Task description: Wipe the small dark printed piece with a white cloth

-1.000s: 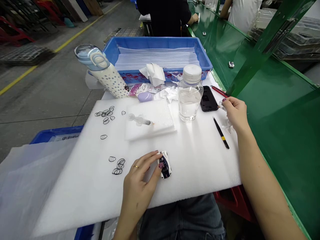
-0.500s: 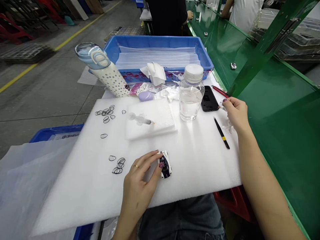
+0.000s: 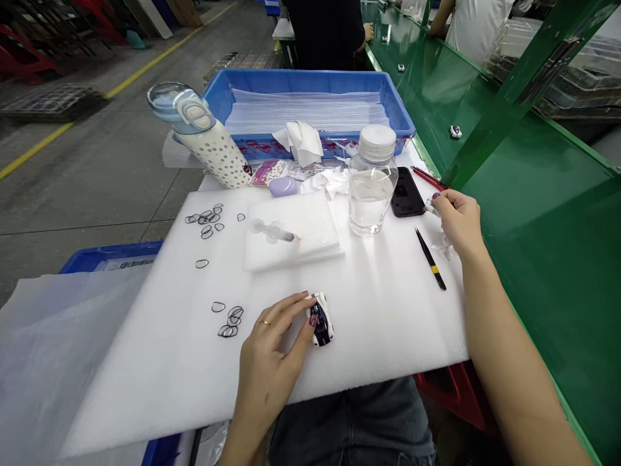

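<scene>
A small white and dark toy car (image 3: pixel 321 329) rests on the white foam sheet (image 3: pixel 378 310). The thumb and fingers of my left hand (image 3: pixel 274 349) are closed on its left side. At the right edge of the foam, my right hand (image 3: pixel 460 219) pinches a crumpled white tissue (image 3: pixel 431 206), partly hidden by the fingers. Beside that hand lie a black phone-like case (image 3: pixel 406 193) and black tweezers (image 3: pixel 429 259) with a yellow band. A syringe (image 3: pixel 275 231) lies on a smaller foam block (image 3: pixel 295 255) beyond the car.
Several thin black rings (image 3: pixel 206 219) are scattered at left. A clear jar of liquid (image 3: pixel 372 184), a dotted bottle (image 3: pixel 213 149) and a blue bin (image 3: pixel 310 77) of white sheets stand at the back. Right of the foam runs a green conveyor (image 3: pixel 543 213) carrying toy cars (image 3: pixel 455 132).
The toy cars on the green conveyor have shifted slightly closer. Both of my hands and what they hold stay in place.
</scene>
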Tool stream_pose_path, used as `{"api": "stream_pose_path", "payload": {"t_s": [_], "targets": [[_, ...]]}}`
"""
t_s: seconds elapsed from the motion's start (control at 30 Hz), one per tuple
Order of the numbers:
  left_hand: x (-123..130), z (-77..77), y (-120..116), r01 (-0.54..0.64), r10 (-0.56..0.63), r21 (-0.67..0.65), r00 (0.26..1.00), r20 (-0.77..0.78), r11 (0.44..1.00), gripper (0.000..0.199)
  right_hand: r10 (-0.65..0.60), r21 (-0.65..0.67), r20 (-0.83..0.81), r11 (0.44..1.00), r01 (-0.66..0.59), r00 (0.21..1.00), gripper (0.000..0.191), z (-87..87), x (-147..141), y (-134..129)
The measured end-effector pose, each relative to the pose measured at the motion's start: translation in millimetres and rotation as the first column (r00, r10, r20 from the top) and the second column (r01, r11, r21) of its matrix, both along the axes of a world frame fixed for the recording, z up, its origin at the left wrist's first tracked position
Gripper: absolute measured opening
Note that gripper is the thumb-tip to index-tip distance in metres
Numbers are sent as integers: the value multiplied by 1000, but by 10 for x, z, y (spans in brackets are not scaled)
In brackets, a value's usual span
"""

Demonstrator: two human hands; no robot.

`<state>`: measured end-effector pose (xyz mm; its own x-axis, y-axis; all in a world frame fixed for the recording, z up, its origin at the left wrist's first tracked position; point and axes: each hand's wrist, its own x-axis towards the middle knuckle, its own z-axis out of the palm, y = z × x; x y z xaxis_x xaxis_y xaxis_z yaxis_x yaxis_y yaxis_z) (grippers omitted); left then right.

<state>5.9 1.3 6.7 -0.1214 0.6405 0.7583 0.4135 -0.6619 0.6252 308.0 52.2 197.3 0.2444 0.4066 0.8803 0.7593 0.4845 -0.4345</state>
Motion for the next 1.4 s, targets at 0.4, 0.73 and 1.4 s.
{"api": "stream_pose_path", "payload": {"t_s": [0.4,0.73,1.4], "targets": [[8,3,-1,-2,2,-2,1000,-5,1000,21,13,0,-14,1000,-13,1000,22,1,11,10],[0,0,-3,-1,1,-9,1000,-8,1000,22,11,-7,-11,1000,-11,1000,22,-1,-3,0],[11,-22,8,-7,7,11,1000,-14,1000,20,10,0,10,1000,-10,1000,22,-1,-2,8]]}}
